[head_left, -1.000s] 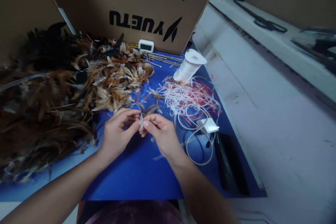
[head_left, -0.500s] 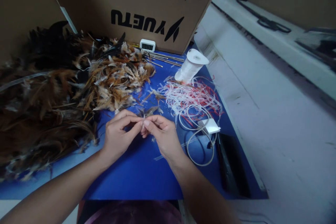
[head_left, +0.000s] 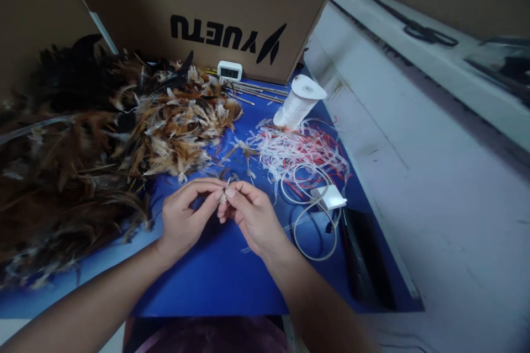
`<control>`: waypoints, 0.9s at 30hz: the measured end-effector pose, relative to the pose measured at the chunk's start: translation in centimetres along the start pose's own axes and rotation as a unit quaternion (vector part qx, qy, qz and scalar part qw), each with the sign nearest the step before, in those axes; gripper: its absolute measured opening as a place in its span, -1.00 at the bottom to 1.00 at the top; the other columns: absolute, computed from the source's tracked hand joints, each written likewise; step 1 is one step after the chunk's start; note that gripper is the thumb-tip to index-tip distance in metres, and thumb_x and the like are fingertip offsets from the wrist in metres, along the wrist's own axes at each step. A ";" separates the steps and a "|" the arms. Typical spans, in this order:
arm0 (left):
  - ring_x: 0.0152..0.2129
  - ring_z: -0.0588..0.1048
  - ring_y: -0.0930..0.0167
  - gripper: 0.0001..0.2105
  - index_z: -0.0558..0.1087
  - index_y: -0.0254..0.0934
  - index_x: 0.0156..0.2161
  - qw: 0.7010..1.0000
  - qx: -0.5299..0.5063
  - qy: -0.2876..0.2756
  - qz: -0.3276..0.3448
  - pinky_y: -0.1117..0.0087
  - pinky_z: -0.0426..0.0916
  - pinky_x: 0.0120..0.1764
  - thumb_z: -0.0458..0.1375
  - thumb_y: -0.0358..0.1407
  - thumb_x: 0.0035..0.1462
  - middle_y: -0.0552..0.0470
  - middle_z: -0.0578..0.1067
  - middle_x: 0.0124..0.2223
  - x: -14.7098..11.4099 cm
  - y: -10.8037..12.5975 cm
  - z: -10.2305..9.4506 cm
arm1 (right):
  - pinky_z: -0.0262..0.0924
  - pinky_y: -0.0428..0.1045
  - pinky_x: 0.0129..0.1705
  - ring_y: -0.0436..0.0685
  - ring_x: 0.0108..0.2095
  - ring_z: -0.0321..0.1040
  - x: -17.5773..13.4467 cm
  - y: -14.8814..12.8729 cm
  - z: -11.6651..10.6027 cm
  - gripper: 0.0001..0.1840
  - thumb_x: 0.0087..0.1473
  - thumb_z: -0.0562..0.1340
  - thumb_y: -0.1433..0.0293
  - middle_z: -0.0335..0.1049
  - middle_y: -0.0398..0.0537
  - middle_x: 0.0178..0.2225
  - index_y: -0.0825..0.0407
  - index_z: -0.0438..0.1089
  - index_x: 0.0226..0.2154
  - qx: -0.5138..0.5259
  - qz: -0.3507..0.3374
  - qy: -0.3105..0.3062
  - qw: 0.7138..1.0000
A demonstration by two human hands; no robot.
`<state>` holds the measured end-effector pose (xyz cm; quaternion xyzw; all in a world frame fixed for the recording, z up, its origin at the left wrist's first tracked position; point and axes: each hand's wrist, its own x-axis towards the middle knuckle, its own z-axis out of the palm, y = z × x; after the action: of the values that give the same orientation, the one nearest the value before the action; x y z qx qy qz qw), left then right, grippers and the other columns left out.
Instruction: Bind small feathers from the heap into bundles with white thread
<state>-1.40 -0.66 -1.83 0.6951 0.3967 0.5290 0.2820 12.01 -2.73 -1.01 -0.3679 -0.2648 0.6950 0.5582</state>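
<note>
Feather tuft [head_left: 223,197]: between our two hands, over the middle of the blue worktop [head_left: 199,292]; it is so slight that it could slip away if either pinch slackens.
Feather pile [head_left: 178,132]: heaped toward the worktop's left edge; a sideways sweep of our left forearm could scatter it.
Cable [head_left: 314,258]: looped near our right wrist, toward the right edge; swinging that wrist outward could snag it.
Left hand [head_left: 182,220]: thumb and forefinger almost closed, nipping the tuft.
Right hand [head_left: 256,218]: thumb and forefinger likewise pinched on it, other fingers curled; whether opposing fingertips touch, we cannot tell.
</note>
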 end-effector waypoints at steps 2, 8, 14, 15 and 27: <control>-0.29 0.55 0.47 -0.90 0.51 -0.24 -0.29 0.999 -0.030 0.008 -0.041 0.44 0.43 -0.18 0.20 -0.46 0.11 0.07 0.59 -0.26 -0.1 0.0 0.0 | 0.26 -0.13 -0.49 -0.04 -0.55 0.34 -0.1 -0.1 0.0 -0.81 0.01 0.34 0.31 0.40 -0.17 -0.58 0.08 0.38 -0.46 0.002 0.001 -0.007 1.000; -0.39 0.54 0.50 -0.97 0.50 -0.25 -0.32 0.983 -0.086 0.039 -0.157 0.50 0.44 -0.27 0.25 -0.36 0.08 0.09 0.58 -0.33 -0.1 0.0 0.1 | 0.25 -0.13 -0.50 -0.05 -0.56 0.34 -0.3 -0.2 0.1 -0.84 0.01 0.32 0.34 0.42 -0.17 -0.58 0.09 0.38 -0.47 -0.014 0.003 -0.007 1.000; -0.48 0.49 0.51 -0.92 0.49 -0.26 -0.33 0.950 -0.205 0.046 -0.231 0.50 0.42 -0.36 0.28 -0.34 0.04 0.10 0.54 -0.37 0.0 -0.3 0.4 | 0.19 -0.14 -0.57 -0.06 -0.64 0.27 -0.2 -0.2 0.3 -0.84 -0.01 0.30 0.36 0.35 -0.22 -0.65 0.07 0.34 -0.50 -0.014 0.006 0.003 1.000; -0.50 0.48 0.51 -0.92 0.49 -0.26 -0.33 0.945 -0.224 0.041 -0.236 0.49 0.42 -0.37 0.28 -0.34 0.04 0.09 0.54 -0.37 0.0 -0.3 0.4 | 0.17 -0.14 -0.59 -0.07 -0.65 0.24 -0.2 -0.3 0.3 -0.85 -0.01 0.29 0.36 0.34 -0.23 -0.66 0.07 0.34 -0.50 -0.013 0.004 0.009 1.000; -0.46 0.49 0.50 -0.98 0.46 -0.24 -0.32 0.918 -0.317 -0.085 -0.223 0.48 0.40 -0.36 0.22 -0.38 0.12 0.09 0.52 -0.38 0.0 -0.2 0.0 | -0.03 -0.17 -0.65 -0.13 -0.71 0.07 -0.3 -0.7 0.0 -0.84 -0.02 0.28 0.36 0.22 -0.30 -0.69 0.05 0.29 -0.49 -0.030 -0.004 0.027 0.999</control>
<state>-1.47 -0.55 -1.94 0.5049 0.3273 0.4890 0.6315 12.40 -2.85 -0.40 -0.4017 -0.2721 0.6744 0.5566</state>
